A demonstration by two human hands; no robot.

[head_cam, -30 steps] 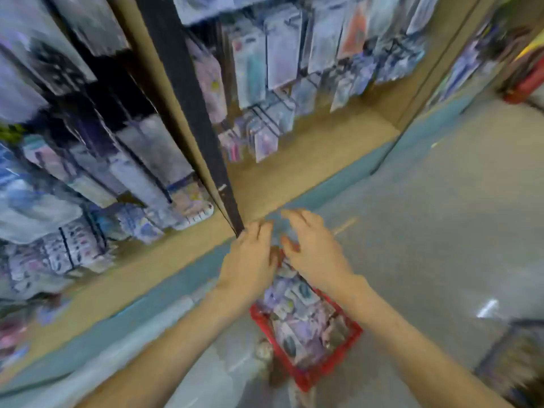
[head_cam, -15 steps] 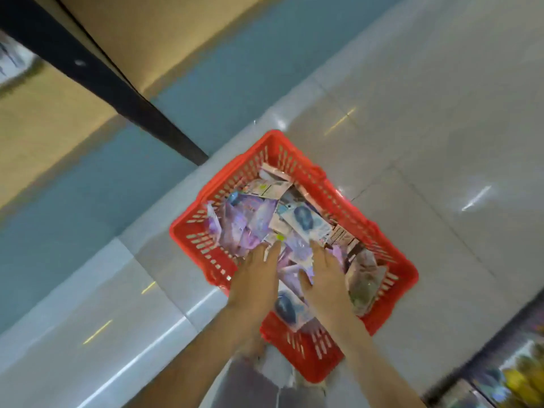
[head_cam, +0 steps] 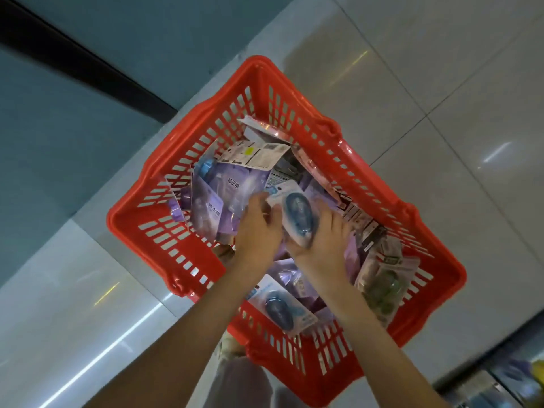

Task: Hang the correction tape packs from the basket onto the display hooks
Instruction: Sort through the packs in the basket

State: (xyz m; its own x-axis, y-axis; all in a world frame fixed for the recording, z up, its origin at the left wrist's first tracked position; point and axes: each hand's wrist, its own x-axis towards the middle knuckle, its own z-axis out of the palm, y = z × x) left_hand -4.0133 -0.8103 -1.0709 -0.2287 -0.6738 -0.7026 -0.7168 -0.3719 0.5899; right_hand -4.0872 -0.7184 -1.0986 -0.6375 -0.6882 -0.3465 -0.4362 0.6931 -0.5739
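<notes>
Your right hand (head_cam: 323, 245) cradles the blue correction tape pack (head_cam: 298, 212) above the basket (head_cam: 188, 134). Its long axis points away from you, and your left hand (head_cam: 259, 234) pinches its left edge.

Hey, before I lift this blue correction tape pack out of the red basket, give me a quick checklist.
1. Grip on the blue pack: ok. The right hand curls round its lower end, and the left hand pinches its upper edge.
2. Pack free to lift: ok. Nothing lies over it; purple packs sit beside it.
3. Hang hole usable: cannot tell, too small to see.
4. Display hooks in sight: not ok. None in view.
5. Red basket upright on the floor: ok.
</notes>
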